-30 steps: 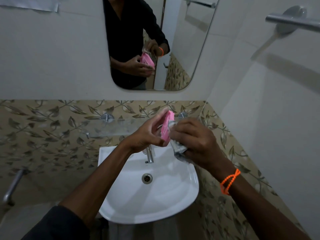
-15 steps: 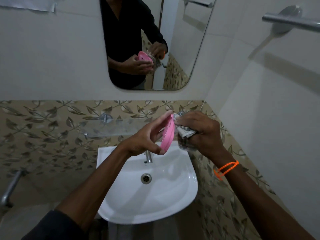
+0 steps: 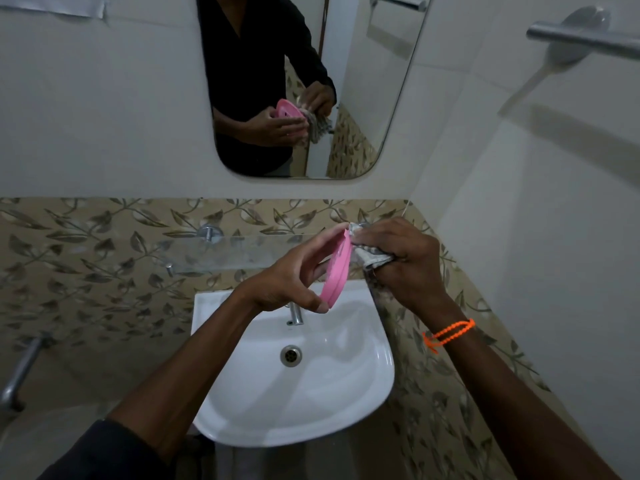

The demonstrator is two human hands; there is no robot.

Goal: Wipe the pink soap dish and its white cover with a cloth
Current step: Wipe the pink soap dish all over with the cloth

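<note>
My left hand [image 3: 287, 278] holds the pink soap dish [image 3: 336, 270] on edge above the basin, thumb at its lower rim and fingers along its top. My right hand [image 3: 401, 261] grips a bunched grey patterned cloth [image 3: 372, 256] and presses it against the dish's right face near the top. The mirror [image 3: 363, 98] reflects the dish, the cloth and both hands. No white cover is in view.
A white wash basin [image 3: 363, 393] with a tap [image 3: 295, 314] and drain [image 3: 291, 355] lies below my hands. A glass shelf [image 3: 225, 252] runs along the leaf-patterned tiles. A metal rail [image 3: 585, 38] juts from the right wall; a pipe [image 3: 20, 368] stands lower left.
The dish has turned more edge-on in my left hand, and my right hand with the cloth has slid up from the dish's lower part to its top edge.
</note>
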